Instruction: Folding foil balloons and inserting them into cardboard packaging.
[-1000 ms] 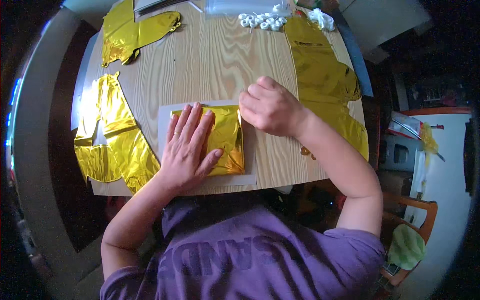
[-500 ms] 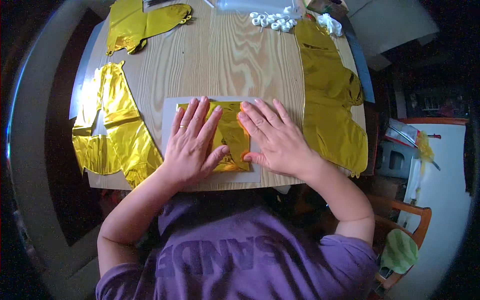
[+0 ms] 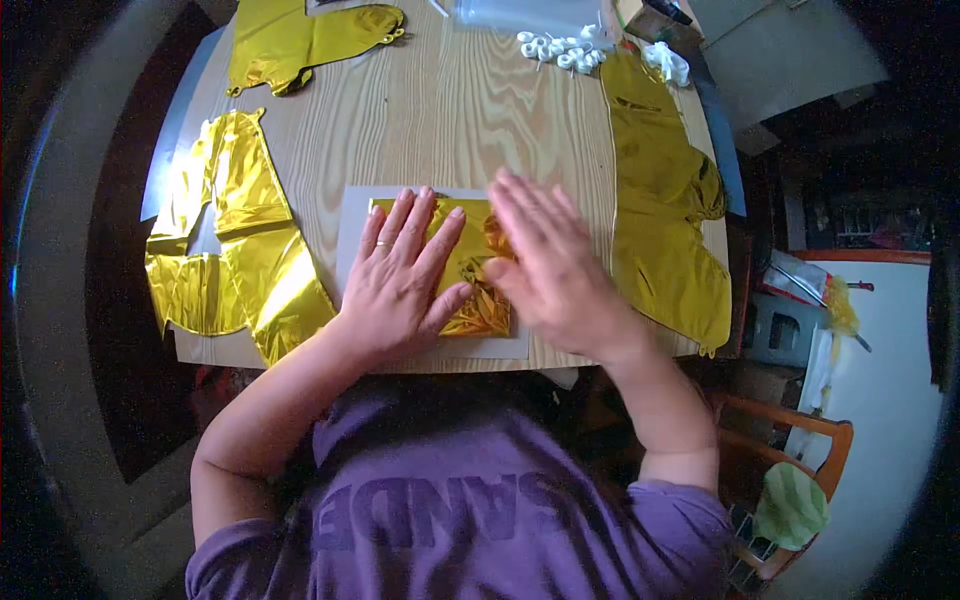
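Note:
My left hand (image 3: 400,275) lies flat with its fingers stretched out, pressing on a folded gold foil balloon (image 3: 487,292). Under the foil is a pale grey rectangular sheet (image 3: 355,225) at the near edge of the table. Slightly blurred, my right hand (image 3: 555,270) is tilted up at the right edge of the foil, its fingers extended and nothing in its grasp. Whether it touches the foil I cannot tell. The folded foil looks more crumpled in its lower right part.
Flat gold foil balloons lie around: an A-shaped balloon (image 3: 235,240) at left, another balloon (image 3: 300,45) at far left, a long balloon (image 3: 665,190) at right. Small white coils (image 3: 565,52), a clear plastic bag (image 3: 500,14) and a box (image 3: 655,20) sit at the back. A wooden chair (image 3: 835,450) stands right.
My right hand has lifted and tilted from lying flat beside the foil, its fingertips moving up. My left hand stays on the foil. The whole view has shifted slightly.

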### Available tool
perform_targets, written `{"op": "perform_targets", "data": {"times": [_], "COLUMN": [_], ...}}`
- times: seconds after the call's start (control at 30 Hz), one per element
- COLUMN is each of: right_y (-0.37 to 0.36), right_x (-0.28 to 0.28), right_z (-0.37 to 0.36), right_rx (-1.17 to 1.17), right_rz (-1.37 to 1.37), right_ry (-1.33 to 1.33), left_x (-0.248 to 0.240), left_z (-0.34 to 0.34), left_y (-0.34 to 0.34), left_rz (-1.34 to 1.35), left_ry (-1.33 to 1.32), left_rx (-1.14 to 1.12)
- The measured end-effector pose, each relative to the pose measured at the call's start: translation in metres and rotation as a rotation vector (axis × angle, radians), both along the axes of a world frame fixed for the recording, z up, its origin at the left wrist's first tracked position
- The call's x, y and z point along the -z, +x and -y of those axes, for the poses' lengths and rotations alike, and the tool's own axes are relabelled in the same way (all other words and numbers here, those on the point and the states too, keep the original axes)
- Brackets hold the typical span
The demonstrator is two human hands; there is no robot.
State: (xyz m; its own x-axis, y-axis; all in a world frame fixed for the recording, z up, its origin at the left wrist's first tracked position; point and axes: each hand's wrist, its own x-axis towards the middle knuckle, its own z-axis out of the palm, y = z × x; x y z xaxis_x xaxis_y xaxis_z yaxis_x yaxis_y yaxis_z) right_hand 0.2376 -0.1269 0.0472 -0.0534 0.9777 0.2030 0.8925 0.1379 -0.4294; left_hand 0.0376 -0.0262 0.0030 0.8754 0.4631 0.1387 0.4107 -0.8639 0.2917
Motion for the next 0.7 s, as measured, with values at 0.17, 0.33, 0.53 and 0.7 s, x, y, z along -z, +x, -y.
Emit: {"op": "perform_targets", "data": {"times": [0.17,0.33,0.53,0.7], "right_y": [-0.030,-0.036,-0.041,-0.054], "right_x": [0.045,0.040,0.023,0.041], "right_z": [-0.008,-0.008,-0.011,-0.015], "right_rx": [0.038,0.066,0.094,0.168], "right_rz": [0.109,0.153,0.149,0.209], "right_ry": [-0.056,-0.122,-0.182,-0.172], "left_x": [0.000,-0.027,-0.036,-0.006], "left_z": [-0.007,-0.036,-0.039,-0.017], "left_y": [-0.008,-0.034,-0.050,-0.030], "left_rz": [0.112,0.374,0.147,0.114], "left_ry": [-0.174,-0.623,-0.216,-0.010], "left_rx": [0.023,-0.107,-0.084,0.005]}}
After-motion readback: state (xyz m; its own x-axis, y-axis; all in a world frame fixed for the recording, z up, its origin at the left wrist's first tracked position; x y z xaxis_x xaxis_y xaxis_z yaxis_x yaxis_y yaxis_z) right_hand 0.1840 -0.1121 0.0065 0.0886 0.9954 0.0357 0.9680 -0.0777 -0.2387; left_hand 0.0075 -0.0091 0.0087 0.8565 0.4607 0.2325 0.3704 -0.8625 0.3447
